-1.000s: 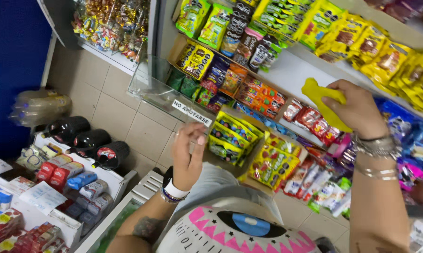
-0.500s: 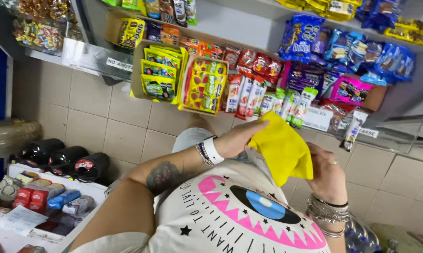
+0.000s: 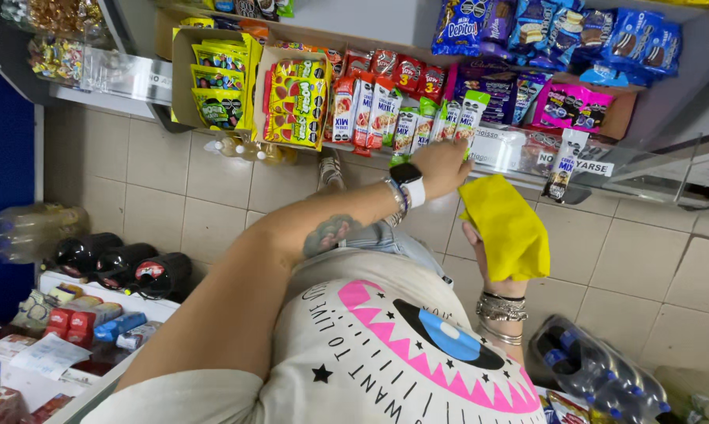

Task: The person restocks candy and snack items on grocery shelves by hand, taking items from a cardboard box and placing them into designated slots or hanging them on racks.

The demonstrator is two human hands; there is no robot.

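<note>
Snack shelves (image 3: 480, 149) line a tiled shop wall. Below them, the right hand (image 3: 480, 251) grips a yellow cloth (image 3: 507, 228) that hides most of its fingers. The left hand (image 3: 441, 166) pinches the cloth's top corner near upright snack packets (image 3: 386, 110). Bottles (image 3: 598, 369) are cut off at the bottom edge.

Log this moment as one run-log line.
left hand: pinches top edge of yellow cloth | right hand: behind cloth, holding it | cloth: hangs in front of snack shelf | floor: tiled
</note>
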